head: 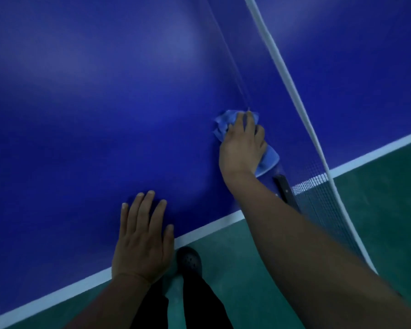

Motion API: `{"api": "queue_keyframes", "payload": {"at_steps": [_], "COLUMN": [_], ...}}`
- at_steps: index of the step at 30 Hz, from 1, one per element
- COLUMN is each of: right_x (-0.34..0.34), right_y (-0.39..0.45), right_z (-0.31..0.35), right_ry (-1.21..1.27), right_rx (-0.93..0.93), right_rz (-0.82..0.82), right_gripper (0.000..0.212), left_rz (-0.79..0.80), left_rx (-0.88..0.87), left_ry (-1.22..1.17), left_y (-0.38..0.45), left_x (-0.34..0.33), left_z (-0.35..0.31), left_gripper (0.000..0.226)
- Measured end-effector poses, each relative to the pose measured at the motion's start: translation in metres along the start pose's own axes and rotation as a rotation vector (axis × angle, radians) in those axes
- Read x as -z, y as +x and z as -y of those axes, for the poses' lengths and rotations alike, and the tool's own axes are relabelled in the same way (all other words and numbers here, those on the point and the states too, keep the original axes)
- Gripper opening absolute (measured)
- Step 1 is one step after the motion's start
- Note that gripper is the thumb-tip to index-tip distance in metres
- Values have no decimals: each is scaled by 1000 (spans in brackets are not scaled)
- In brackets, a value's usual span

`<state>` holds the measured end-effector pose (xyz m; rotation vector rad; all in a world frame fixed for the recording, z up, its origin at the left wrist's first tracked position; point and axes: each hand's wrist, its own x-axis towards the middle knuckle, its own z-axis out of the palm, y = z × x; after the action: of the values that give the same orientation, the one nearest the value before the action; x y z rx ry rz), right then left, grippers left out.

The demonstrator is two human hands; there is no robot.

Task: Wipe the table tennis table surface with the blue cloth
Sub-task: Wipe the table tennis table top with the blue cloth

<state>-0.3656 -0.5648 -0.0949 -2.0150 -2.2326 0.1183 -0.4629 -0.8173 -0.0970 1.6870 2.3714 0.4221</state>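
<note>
The dark blue table tennis table fills most of the view, with a white line along its near edge. A crumpled light blue cloth lies on the table close to the foot of the net. My right hand lies on top of the cloth and presses it onto the surface, fingers curled over it. My left hand rests flat on the table by the near edge, fingers straight and spread, holding nothing.
The net with its white top band runs from top centre to lower right. Its black clamp post sits at the table edge under my right forearm. Green floor and my dark shoe lie below.
</note>
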Motion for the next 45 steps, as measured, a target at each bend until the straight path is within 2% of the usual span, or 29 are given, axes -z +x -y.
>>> {"api": "queue_keyframes", "payload": {"at_steps": [3,6,10,13,17,19,21,23,24,27,29,33,34,37,38,41,45], "right_x": [5,9,13,13,30,48,61,59,53,33,31,74,79,91,94,105,111], "right_y": [-32,-58,-93,-129,-168,-180,-174,-147,-132,-106,-121,-187,-200,-205,-196,-155,-98], "right_z": [-24,-34,-53,-86,-137,-142,-119,-84,-69,-56,-78,-116,-124,-123,-116,-82,-39], "right_ry": [-9,18,-16,-144,-145,-32,49,120,128,19,-34,133,215,453,533,738,804], "right_rx": [-86,-144,-182,-111,-170,-186,-184,-88,-35,-2,-68,-375,-448,-499,-501,-454,-272], "right_rz": [-24,29,9,131,233,141,-41,-186,-181,-6,59,464,481,254,254,401,631], "right_gripper": [46,47,51,55,34,34,41,37,38,52,50,15,14,17,16,43,29], "left_rz": [49,91,94,94,88,95,92,85,81,74,82,79,81,81,84,89,93], "left_rx": [10,46,25,27,23,24,27,27,26,27,26,20,20,20,23,25,30], "left_ry": [-7,-29,-12,-11,-27,-24,-27,-21,-21,-25,-18,-21,-21,-24,-23,-20,-13], "left_y": [3,3,3,2,1,0,1,1,2,2,1,1,1,1,1,0,1], "left_x": [4,6,8,8,8,9,10,10,10,9,8,8,9,8,8,8,8], "left_z": [-2,-2,-3,-2,-1,-1,-1,-1,-2,-2,-1,0,0,0,0,0,0], "left_gripper": [54,55,54,55,55,56,55,55,54,54,55,56,56,56,56,55,53]}}
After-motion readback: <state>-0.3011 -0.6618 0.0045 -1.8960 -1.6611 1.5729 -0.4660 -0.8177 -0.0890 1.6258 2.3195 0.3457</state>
